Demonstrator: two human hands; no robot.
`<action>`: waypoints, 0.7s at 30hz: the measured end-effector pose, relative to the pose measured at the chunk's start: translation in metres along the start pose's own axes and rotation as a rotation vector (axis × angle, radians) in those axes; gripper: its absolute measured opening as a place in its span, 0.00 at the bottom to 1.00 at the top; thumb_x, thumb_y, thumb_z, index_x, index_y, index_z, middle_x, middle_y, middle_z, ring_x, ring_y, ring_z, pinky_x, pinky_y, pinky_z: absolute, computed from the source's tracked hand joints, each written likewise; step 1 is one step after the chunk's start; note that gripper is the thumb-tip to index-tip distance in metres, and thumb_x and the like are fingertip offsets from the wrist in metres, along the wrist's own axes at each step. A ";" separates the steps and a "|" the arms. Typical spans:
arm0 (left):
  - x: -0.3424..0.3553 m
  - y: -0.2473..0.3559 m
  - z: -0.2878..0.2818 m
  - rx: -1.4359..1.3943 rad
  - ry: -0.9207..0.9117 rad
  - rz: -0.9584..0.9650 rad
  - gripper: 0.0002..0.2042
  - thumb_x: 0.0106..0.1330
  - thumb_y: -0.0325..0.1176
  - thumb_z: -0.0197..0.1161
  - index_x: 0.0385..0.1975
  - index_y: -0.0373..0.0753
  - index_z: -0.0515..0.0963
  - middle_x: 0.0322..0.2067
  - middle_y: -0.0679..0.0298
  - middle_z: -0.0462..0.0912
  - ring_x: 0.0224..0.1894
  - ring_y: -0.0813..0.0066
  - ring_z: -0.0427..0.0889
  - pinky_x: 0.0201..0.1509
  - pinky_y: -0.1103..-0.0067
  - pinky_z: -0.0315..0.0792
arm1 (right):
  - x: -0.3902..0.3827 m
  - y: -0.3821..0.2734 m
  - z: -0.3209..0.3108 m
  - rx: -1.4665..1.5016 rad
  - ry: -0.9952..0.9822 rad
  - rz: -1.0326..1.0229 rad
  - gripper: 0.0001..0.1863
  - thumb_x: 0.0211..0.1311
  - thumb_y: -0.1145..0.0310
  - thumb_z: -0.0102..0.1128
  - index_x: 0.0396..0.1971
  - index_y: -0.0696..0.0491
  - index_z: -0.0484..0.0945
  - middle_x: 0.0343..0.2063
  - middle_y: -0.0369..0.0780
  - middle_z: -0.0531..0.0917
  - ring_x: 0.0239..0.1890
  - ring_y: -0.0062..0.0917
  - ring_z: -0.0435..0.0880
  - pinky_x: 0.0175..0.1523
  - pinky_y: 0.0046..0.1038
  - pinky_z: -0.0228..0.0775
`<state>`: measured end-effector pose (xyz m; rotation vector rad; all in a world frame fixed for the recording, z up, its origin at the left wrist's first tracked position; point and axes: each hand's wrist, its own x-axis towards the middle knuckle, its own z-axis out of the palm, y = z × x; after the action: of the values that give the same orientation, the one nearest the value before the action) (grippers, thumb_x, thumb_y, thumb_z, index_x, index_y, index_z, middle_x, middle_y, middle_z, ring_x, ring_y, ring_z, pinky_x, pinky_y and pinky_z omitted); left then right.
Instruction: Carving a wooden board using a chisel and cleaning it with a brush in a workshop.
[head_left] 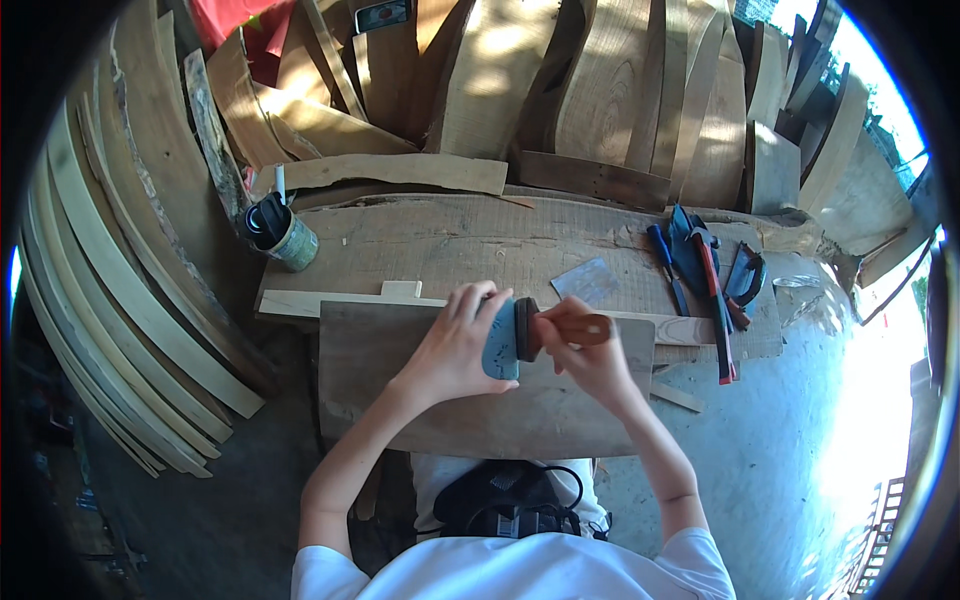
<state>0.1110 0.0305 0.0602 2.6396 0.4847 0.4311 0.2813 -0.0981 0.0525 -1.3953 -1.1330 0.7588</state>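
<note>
My left hand is wrapped round a pale blue block with dark specks on its face, holding it on edge above a wide brown board. In my right hand is a wooden-handled tool with a dark, flat head. That head meets the right side of the block, or sits right against it. Whether it carries bristles I cannot make out. The board lies in front of me at the near side of the workbench.
A cup of tools stands at the bench's left. To the right lie a red-and-black saw, a blue-handled tool and a clear plastic sheet. Long planks lean at left; wide slabs stand behind.
</note>
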 end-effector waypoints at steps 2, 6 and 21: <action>0.004 -0.002 0.010 0.005 -0.024 -0.002 0.49 0.36 0.45 0.79 0.61 0.39 0.60 0.56 0.54 0.60 0.61 0.52 0.61 0.64 0.64 0.64 | 0.011 0.008 0.011 -0.147 0.017 -0.149 0.06 0.65 0.71 0.57 0.32 0.58 0.76 0.17 0.33 0.77 0.16 0.10 0.72 0.20 0.15 0.63; -0.014 -0.016 -0.011 -0.057 -0.087 -0.088 0.47 0.35 0.43 0.79 0.60 0.40 0.62 0.55 0.56 0.61 0.61 0.54 0.62 0.64 0.64 0.64 | 0.001 0.007 -0.003 -0.108 0.034 0.029 0.06 0.65 0.71 0.57 0.31 0.58 0.76 0.17 0.33 0.77 0.15 0.10 0.72 0.19 0.16 0.62; -0.135 -0.058 -0.095 0.208 0.199 -0.442 0.50 0.30 0.39 0.82 0.59 0.39 0.63 0.55 0.55 0.63 0.59 0.53 0.64 0.62 0.63 0.64 | -0.107 0.009 -0.148 -0.237 0.546 0.184 0.06 0.67 0.70 0.56 0.34 0.57 0.76 0.18 0.31 0.75 0.15 0.09 0.69 0.16 0.12 0.54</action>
<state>-0.0594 0.0596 0.0861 2.5822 1.2039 0.5237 0.3836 -0.2495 0.0509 -1.7855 -0.6853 0.3343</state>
